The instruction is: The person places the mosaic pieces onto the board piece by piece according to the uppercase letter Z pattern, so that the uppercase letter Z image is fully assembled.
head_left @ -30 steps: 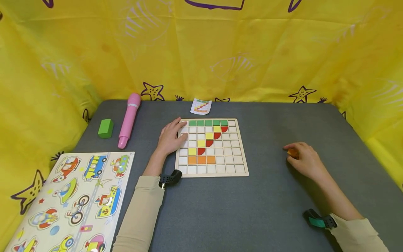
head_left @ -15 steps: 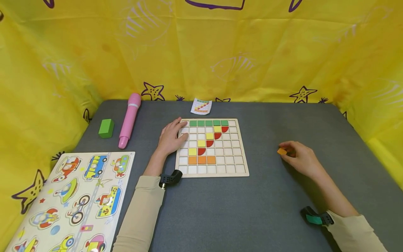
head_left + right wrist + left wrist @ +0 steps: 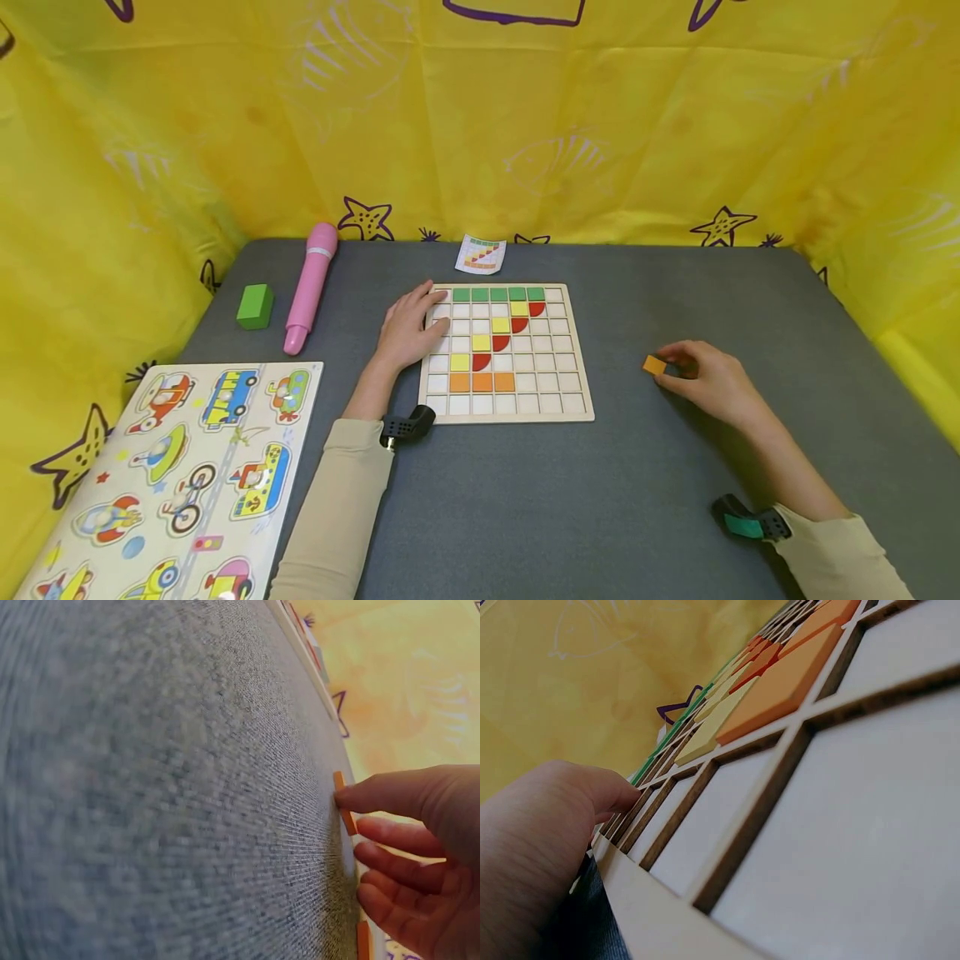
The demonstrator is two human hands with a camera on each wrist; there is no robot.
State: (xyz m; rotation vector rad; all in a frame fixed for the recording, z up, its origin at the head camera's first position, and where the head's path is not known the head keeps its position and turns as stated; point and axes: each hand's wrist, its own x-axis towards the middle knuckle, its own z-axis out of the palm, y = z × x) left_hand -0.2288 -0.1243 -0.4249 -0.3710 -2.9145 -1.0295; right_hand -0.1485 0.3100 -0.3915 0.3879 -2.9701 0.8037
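Observation:
A wooden grid board lies on the table. In it are a row of green squares, a diagonal of yellow squares beside red quarter-circles, and several orange squares in a low row. My left hand rests on the board's upper left edge, fingers extended; the left wrist view shows part of it at the frame. To the right of the board, my right hand pinches an orange square tile. Another orange piece shows lower in the right wrist view; whether it is held, I cannot tell.
A small pattern card lies behind the board. At the left are a green block, a pink microphone-like stick and a vehicle puzzle board. Yellow cloth hangs round the table.
My right hand has shifted left, and the orange tile has come out from among the fingers to the fingertips. My left hand stays on the board.

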